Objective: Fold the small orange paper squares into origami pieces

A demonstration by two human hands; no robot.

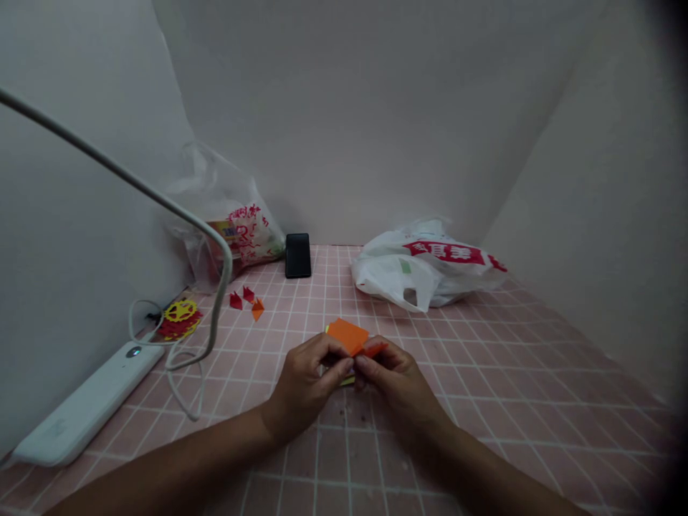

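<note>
My left hand (310, 378) and my right hand (396, 373) meet over the middle of the table, both closed with thumbs against fingertips. Between them they pinch a small folded piece of orange paper (375, 350), partly hidden by the fingers. Just beyond and beneath the fingers is a stack of square paper (347, 334), orange on top, with yellow edges showing. Further left on the table lie small folded paper pieces: an orange one (258, 309) and two red ones, one of them a red folded piece (235, 300).
At left are a white power strip (89, 405), a looping pale cable (223, 276) and red and yellow cut-out decorations (180, 315). A black phone (298, 255) lies near the back wall, between a clear plastic bag (247, 233) and a white plastic bag (424, 265). Pink tiles cover the table (516, 401).
</note>
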